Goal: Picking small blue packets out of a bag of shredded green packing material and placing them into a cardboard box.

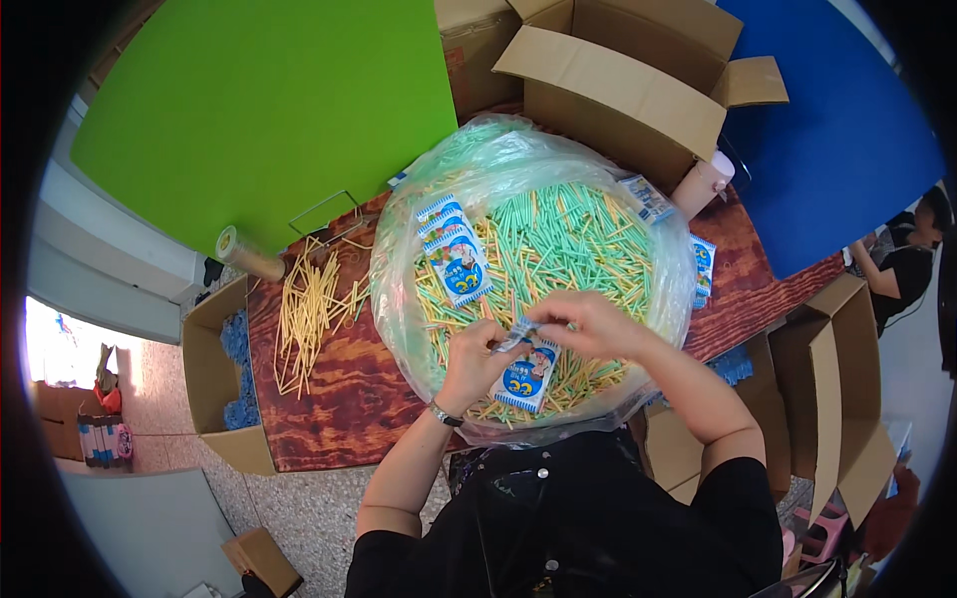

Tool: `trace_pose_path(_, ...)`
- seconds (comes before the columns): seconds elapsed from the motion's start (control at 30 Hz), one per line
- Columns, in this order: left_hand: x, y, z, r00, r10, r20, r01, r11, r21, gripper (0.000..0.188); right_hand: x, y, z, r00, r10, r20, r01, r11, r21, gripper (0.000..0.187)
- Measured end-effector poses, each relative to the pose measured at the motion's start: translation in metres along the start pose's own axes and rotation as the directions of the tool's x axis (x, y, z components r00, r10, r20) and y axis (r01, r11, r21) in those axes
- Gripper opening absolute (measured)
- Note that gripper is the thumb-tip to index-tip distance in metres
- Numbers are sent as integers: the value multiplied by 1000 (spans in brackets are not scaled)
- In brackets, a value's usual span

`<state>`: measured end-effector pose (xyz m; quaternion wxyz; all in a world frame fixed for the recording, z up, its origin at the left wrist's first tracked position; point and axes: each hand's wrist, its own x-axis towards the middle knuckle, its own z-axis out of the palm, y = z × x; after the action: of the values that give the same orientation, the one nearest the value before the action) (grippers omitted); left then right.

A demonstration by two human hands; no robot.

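Flanking the plastic bag [397,284] at nine o'clock are loose yellow sticks [311,309]; at ten, stacked packets [458,264], perhaps done; at six, left hand [471,361] and right hand [588,324] pinch one unfinished-looking packet [526,379] by its top; green sticks [573,227] abound toward one.

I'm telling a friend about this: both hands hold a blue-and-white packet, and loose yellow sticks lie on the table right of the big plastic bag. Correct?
Not quite: the head view shows the loose yellow sticks on the table left of the big plastic bag. The left hand and right hand do hold the packet.
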<state>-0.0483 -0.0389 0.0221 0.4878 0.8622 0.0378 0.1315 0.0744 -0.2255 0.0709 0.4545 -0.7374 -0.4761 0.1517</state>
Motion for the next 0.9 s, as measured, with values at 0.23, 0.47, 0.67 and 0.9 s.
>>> trace_pose_path(0.23,8,10,4,997,-54,-47,48,993,-105,28,83,129,-77,879,317,-356,-470,703,-534,29)
trace_pose_path(0.47,5,5,-2,994,-90,-67,84,993,-83,27,125,123,-74,747,635,-197,-571,460,-680,39)
trace_pose_path(0.67,10,12,0,988,-129,-87,115,983,-146,25,118,152,-85,755,651,-80,-500,492,-713,39)
trace_pose_path(0.9,10,-1,3,977,-144,-154,108,969,-222,26,69,99,-97,880,473,25,-472,870,140,26)
